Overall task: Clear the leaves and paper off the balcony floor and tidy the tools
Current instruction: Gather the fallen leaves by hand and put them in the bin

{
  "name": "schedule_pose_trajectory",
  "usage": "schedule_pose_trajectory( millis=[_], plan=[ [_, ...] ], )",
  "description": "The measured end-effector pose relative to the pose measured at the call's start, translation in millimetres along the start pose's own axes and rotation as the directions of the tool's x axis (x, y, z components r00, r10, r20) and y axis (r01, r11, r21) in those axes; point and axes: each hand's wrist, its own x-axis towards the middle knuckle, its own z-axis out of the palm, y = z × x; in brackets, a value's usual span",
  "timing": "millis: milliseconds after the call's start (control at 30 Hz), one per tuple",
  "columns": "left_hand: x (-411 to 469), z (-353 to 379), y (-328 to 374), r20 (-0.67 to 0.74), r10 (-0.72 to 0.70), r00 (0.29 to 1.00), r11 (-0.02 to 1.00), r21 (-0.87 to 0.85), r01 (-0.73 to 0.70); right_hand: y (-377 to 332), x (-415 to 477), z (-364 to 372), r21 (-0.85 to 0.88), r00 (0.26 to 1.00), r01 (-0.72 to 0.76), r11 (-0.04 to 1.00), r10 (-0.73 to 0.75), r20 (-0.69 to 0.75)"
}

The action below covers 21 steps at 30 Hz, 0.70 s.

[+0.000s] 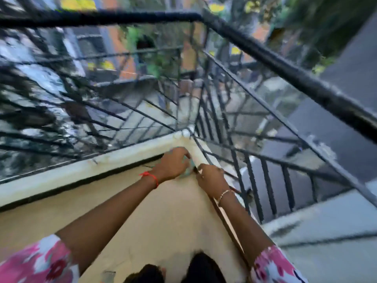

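Teal scrap lies gripped in left hand.

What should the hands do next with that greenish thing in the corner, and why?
Probably lift it out. The left hand has its fingers curled over the greenish scrap, tucked into the corner of the floor; the right hand is beside it. Blur hides the grip.
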Motion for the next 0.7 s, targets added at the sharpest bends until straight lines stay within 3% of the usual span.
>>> schedule_pose_trajectory(
  millis=[133,267,400,500,700],
  plan=[
    [-28.8,-45.2,-34.0,-0.196,-0.16,0.967,0.979,0.095,0.181,-72.8,37.1,-26.0,-0.112,0.949,0.313,0.943,-0.305,0.081],
    [-74.8,-61.7,-55.0,-0.396,-0.393,0.83,0.886,0.079,0.457,-135.7,45.7,-30.4,-0.19,0.81,0.583,0.79,-0.547,0.21],
    [-148.7,-47.1,-45.7,-0.514,-0.617,0.596,0.707,-0.028,0.707,-172.1,23.6,-5.9,-0.202,0.589,0.806,0.556,-0.723,0.362],
    [-206.3,-19.2,-24.1,-0.484,-0.776,0.405,0.52,-0.126,0.845,-183.4,-16.2,19.6,-0.167,0.417,0.906,0.389,-0.757,0.503],
    [-306.6,41.1,4.8,-0.429,-0.902,0.036,0.202,-0.349,0.915,-193.6,-110.4,76.2,-0.01,0.1,0.992,0.125,-0.747,0.657]
  ],
)
